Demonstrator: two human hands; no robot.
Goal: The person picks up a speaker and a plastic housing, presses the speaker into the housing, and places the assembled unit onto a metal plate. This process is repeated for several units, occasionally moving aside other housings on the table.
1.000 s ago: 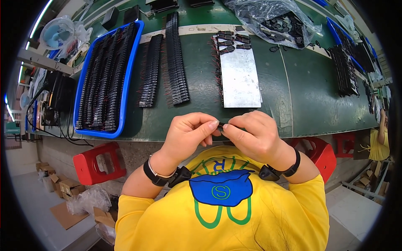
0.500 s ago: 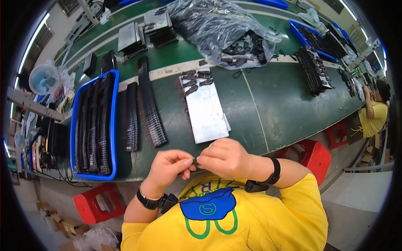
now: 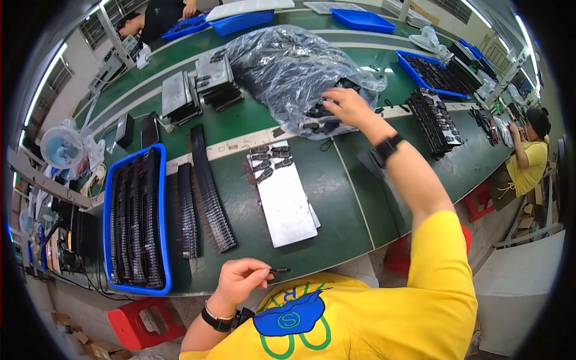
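Note:
My left hand (image 3: 241, 281) is closed in a pinch near the table's front edge, holding a small dark connector-like part (image 3: 280, 271) that sticks out to the right. My right arm is stretched forward, and my right hand (image 3: 348, 107) is over the mouth of a large clear plastic bag (image 3: 270, 72). Its fingers look slightly apart, above the loose black parts (image 3: 324, 126) in the bag; I see nothing held in them. Between my hands lies a white board (image 3: 288, 210) with several small black parts (image 3: 270, 157) in rows at its far end.
At the left stands a blue tray (image 3: 167, 240) of long black strips; two more black strips (image 3: 210, 198) lie beside it. Stacked boards (image 3: 180, 99) are behind, more (image 3: 435, 123) at right. Red stools (image 3: 147, 324) stand below the table. Other people (image 3: 528, 144) work nearby.
My right hand has left my left hand and reached forward to the plastic bag. My left hand keeps its pinch, and the small dark part now shows. The view has shifted, showing more of the far side.

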